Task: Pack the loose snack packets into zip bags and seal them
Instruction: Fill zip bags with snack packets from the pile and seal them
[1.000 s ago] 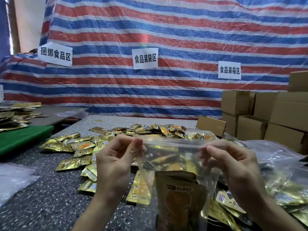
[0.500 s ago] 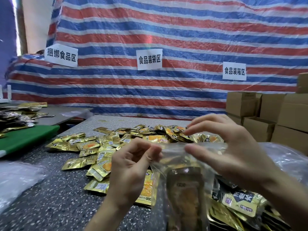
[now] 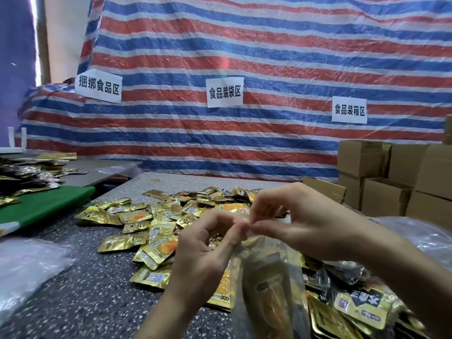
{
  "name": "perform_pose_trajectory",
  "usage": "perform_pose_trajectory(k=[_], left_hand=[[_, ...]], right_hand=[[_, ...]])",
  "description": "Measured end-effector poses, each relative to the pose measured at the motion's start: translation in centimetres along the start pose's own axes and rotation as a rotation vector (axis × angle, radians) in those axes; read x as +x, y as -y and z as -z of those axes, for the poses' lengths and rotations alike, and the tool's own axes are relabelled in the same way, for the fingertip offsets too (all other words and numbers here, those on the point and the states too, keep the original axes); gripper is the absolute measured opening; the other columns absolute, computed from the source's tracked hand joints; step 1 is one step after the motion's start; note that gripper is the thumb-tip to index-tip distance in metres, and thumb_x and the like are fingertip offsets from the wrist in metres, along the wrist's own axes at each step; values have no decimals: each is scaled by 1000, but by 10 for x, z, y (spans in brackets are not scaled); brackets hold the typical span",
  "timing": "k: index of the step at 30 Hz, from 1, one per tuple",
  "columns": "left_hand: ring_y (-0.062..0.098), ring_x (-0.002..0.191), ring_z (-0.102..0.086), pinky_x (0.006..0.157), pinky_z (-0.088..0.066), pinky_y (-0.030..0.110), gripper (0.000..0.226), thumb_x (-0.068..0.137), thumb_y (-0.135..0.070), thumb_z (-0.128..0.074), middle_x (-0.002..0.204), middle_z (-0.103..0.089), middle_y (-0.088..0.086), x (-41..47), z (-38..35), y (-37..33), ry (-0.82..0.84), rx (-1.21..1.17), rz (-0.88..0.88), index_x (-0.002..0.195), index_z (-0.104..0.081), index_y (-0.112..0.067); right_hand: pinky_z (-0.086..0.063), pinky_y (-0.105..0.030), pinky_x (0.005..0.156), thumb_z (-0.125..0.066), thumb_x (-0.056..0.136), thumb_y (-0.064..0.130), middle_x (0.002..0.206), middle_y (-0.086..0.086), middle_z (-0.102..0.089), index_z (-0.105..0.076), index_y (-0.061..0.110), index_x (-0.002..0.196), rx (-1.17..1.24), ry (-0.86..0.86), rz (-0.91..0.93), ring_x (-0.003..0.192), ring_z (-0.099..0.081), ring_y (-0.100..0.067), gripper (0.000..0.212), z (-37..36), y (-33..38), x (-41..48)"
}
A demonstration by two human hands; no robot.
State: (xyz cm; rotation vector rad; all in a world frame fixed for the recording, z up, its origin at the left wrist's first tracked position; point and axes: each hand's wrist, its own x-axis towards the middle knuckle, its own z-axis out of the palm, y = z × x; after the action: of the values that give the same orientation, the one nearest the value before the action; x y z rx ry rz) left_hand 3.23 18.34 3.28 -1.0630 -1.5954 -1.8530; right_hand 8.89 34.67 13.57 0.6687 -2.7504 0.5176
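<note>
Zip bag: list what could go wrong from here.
1. The left hand and right hand pinch the zip bag at one spot on its top edge, so the rest of the zip may be left unsealed.
2. The bag hangs by fingertips alone above the loose snack packets; a slip could drop it among them.

This is a makeshift food-packing workshop. A red, white and blue striped plastic tarpaulin forms the back wall. On it hang three white paper signs with black Chinese characters, marking food bundling, bagging and boxing zones. Below the tarpaulin, small gold foil snack packets litter a grey speckled table. Stacked brown cardboard boxes stand at its lower right.
</note>
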Motion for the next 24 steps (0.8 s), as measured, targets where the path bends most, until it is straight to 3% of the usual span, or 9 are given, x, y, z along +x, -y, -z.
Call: perform_pose_trajectory(k=[5,8,14,17,21,24], left_hand=[[13,69,-63,62,-47,19,18,95,-31,-57,75,-67,2,-2,-2,-1,99,106,-19,85,-67,-19],[5,67,-58,62,-43,14,20,95,-29,-54,70,-62,-7,-3,-2,-3,85,150,-92,79,-63,-21],[14,64,-57,61,-43,18,23,94,-24,-53,69,-61,-3,-5,-3,-3,64,174,-170,77,-64,-12],[5,64,-58,60,-42,13,25,93,-29,-52,70,-64,-5,-4,-3,-4,87,118,-94,77,-65,-15],[-2,63,-54,60,-39,12,23,92,-37,-52,66,-59,-16,-4,-5,-8,153,56,-8,76,-67,-31],[1,66,-57,62,-42,15,25,94,-32,-52,69,-61,-16,-5,-5,-9,152,23,-37,79,-70,-23]], right_hand=[[-53,-39,81,-66,95,33,88,12,-68,-66,32,92,-87,-24,6,86,-62,-4,3,-4,2,-4],[-54,-35,74,-69,93,30,83,8,-70,-70,27,90,25,-4,19,79,-63,-7,4,-4,4,-4],[-49,-44,69,-69,92,31,87,-11,-69,-74,16,91,195,136,-31,74,-61,-22,16,3,1,-2],[-44,-37,62,-70,91,35,82,-10,-67,-73,19,88,157,115,-23,66,-52,-9,17,3,-3,-2],[-49,-31,65,-72,89,31,80,1,-69,-74,21,87,158,48,25,72,-60,-10,11,-1,-6,-4],[-47,-22,64,-74,90,25,81,-2,-72,-76,14,88,290,44,40,71,-63,-9,11,-2,-11,-9]])
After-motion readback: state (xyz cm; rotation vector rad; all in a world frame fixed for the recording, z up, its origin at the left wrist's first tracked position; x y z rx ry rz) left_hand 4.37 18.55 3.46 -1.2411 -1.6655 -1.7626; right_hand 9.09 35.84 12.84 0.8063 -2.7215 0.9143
